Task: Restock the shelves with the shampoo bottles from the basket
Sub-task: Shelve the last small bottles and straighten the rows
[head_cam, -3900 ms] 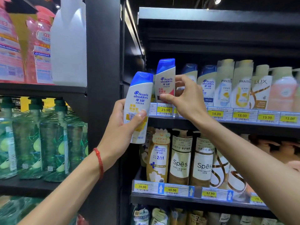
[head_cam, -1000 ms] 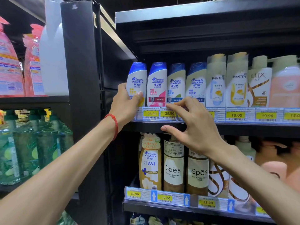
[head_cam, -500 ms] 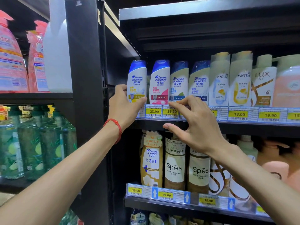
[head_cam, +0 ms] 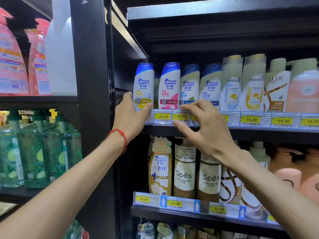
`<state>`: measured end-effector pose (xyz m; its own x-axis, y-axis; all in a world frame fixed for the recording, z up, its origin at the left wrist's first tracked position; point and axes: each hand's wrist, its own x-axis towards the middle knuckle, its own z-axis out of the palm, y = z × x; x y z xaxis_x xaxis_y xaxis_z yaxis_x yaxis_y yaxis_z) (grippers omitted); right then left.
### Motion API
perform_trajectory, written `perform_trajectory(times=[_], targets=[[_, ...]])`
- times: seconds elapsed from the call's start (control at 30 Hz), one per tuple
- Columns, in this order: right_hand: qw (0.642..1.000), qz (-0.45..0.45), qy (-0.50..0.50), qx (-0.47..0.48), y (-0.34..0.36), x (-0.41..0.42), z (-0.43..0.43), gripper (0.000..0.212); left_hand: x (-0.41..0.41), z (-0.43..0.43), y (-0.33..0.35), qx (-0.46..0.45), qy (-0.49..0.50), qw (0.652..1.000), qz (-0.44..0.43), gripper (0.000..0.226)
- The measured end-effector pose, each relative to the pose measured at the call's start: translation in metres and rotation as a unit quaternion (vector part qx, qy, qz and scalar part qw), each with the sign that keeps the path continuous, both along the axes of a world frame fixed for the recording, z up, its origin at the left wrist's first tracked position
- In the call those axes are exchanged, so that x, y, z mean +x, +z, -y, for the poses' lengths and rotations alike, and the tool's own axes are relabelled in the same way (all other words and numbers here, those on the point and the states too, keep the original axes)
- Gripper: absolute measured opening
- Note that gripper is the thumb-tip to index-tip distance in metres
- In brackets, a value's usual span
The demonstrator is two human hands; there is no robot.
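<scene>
Low down, left hand [head_cam: 129, 116] grips endmost shampoo bottle [head_cam: 144, 83]

The upper shelf [head_cam: 259, 134] carries upright shampoo bottles [head_cam: 170, 85] in a row behind yellow price tags [head_cam: 163, 116].

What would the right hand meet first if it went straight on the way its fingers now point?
Probably the foot of the pink-label Head & Shoulders bottle, above the 25.90 price tag; the open right hand points leftward at it. Depth is unclear.
</scene>
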<state>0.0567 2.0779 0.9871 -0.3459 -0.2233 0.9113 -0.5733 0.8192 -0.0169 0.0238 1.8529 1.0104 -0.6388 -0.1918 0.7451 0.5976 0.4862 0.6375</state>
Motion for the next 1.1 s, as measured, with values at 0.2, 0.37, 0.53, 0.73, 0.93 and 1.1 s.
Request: perform_trajectory(times=[0.2, 0.37, 0.53, 0.73, 0.93, 1.1], targets=[[0.994, 0.041, -0.016, -0.102, 0.034, -0.006, 0.026, 0.051, 0.003, 0.005, -0.005, 0.002, -0.018, 1.000, -0.019, 0.036], [0.985, 0.090, -0.053, -0.138, 0.049, -0.022, 0.038, 0.049, 0.011, 0.005, -0.007, -0.058, 0.004, 0.998, -0.037, 0.039], [0.982, 0.091, -0.064, -0.151, 0.051, -0.027, 0.043, 0.044, 0.019, 0.007, -0.019, -0.141, 0.039, 0.984, -0.098, 0.050], [0.981, 0.102, -0.054, -0.153, 0.052, -0.023, 0.046, 0.043, 0.019, 0.008, -0.025, -0.152, 0.025, 0.982, -0.112, 0.060], [0.981, 0.117, -0.047, -0.149, 0.052, -0.016, 0.046, 0.040, 0.018, 0.009, -0.027, -0.146, 0.018, 0.982, -0.114, 0.063], [0.990, 0.063, -0.047, -0.120, 0.051, -0.005, 0.037, 0.034, 0.025, 0.003, -0.026, -0.199, 0.044, 0.965, -0.162, 0.057]])
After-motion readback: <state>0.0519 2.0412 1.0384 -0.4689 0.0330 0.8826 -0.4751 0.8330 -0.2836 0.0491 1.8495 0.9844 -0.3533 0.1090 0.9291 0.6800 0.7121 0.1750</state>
